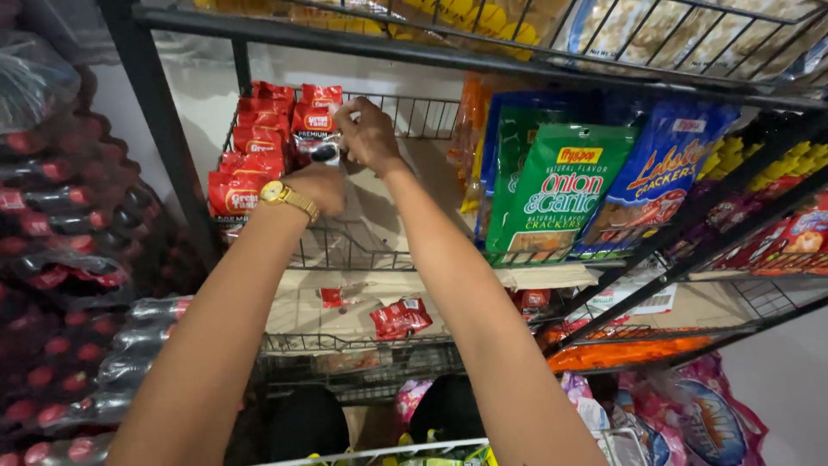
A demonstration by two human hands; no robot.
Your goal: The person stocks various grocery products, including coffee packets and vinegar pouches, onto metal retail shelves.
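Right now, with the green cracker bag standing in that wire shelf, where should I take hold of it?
Pinch the green cracker bag by its flat sealed top edge, coming from the front and above. It stands upright, leaning back, with the blue cracker bag tight beside it, so its sides are blocked.

Sachets (259, 142) stand left of cracker bags (561, 190).

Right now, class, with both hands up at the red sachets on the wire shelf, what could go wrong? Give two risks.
1. The red sachets stand packed at the edge of the wire shelf; the left hand or right hand may knock some off, as a few sachets already lie on the shelf below.
2. The right forearm passes close to the green cracker bag and could topple it.
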